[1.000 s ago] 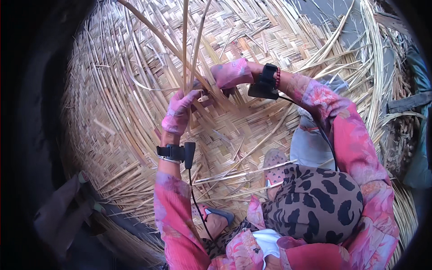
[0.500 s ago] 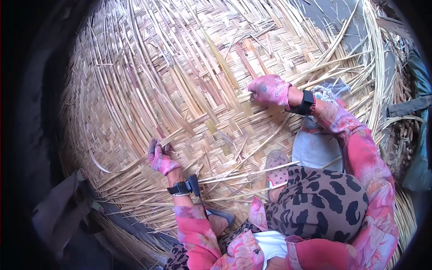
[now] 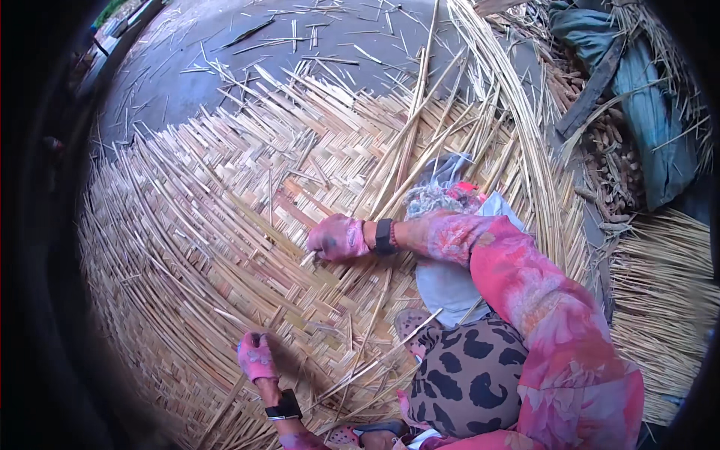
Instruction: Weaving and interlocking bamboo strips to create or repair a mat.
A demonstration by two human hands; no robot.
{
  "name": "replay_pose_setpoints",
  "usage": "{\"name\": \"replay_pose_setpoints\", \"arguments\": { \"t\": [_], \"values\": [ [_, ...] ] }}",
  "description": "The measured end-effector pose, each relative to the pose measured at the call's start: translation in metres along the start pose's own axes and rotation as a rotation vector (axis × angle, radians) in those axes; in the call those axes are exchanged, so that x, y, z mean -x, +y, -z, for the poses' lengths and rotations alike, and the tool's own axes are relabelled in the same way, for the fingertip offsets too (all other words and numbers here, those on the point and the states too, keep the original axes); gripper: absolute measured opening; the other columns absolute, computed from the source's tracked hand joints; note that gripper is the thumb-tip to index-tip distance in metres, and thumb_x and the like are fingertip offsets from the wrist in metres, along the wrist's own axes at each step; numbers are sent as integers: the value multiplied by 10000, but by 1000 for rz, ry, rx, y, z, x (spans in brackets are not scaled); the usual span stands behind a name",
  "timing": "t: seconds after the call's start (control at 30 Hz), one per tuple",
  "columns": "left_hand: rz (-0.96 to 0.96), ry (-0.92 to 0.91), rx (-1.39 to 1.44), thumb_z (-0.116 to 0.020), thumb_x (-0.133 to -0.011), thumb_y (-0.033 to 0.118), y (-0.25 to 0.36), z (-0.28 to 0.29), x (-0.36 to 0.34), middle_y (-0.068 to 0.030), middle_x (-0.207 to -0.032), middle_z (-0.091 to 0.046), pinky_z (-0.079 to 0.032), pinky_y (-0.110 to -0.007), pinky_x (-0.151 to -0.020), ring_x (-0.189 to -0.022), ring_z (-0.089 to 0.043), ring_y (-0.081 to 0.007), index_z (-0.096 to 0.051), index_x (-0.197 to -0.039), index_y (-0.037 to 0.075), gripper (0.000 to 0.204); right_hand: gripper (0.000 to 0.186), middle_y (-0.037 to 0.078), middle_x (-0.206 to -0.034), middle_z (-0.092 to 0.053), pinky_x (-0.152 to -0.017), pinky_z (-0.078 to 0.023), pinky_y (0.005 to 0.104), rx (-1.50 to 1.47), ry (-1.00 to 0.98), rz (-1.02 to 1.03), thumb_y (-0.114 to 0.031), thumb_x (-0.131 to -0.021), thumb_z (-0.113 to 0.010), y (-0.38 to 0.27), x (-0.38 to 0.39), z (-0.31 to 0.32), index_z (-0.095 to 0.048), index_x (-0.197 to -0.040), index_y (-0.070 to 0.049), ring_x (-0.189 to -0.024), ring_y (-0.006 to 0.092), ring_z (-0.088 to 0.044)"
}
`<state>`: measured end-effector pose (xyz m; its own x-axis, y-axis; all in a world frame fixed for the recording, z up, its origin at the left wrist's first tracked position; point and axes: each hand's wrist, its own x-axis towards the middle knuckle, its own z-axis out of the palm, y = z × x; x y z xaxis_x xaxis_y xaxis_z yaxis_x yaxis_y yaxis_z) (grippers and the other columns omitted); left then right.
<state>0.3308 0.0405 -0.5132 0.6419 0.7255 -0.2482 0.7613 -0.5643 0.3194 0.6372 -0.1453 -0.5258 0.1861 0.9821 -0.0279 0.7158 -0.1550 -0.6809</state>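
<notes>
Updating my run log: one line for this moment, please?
left hand: curled over woven mat; right hand: curled, farther forward; grips: unclear

The right hand (image 3: 339, 238) hid its own fingertips, so whether they gripped a strip could not be told. The left hand (image 3: 257, 357) was curled, its palm side out of sight. The lower edge cut off the left sleeve (image 3: 304, 441). The woven mat (image 3: 225, 161) faded into darkness at left, where a small reddish thing (image 3: 54, 142) was too dim to identify.
</notes>
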Motion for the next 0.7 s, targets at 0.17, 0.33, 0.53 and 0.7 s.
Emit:
{"name": "replay_pose_setpoints", "arguments": {
  "t": [0.17, 0.33, 0.53, 0.7],
  "values": [
    [13, -138, 477, -655, -751, 78, -46, -10, -10, -74, -698, -584, -443, -297, -614, -646, -558, -175, -599, -785, 21, 87, 93, 123, -698, -581, -618, -482, 418, 151, -101, -41, -158, -693, -613, -7, 3, 8, -591, -719, -72, -695, 335, -601],
    [109, -102, 307, -636, -765, 45, -97, 27, -4, -38, -688, -596, -446, -254, -605, -628, -546, -113, -598, -765, 18, 47, 94, 126, -654, -592, -594, -489, 420, 180, -63, -66, -178, -678, -581, 0, 13, 23, -609, -704, -92, -665, 317, -617],
    [378, -120, 183, -628, -825, 120, -136, 84, 48, -18, -651, -595, -434, -237, -540, -594, -522, -76, -632, -846, 15, 107, 235, 135, -648, -603, -560, -477, 397, 34, -279, -148, -322, -697, -619, -52, -33, 10, -622, -701, -87, -632, 296, -618],
    [-1, -195, -65, -569, -793, 371, -39, 47, -4, -146, -844, -635, -470, -425, -742, -838, -601, -329, -666, -826, 98, 291, 122, 141, -651, -571, -555, -441, 401, 156, -104, -90, -183, -694, -685, -10, 5, 50, -632, -713, -74, -605, 319, -571]
  ]
}}
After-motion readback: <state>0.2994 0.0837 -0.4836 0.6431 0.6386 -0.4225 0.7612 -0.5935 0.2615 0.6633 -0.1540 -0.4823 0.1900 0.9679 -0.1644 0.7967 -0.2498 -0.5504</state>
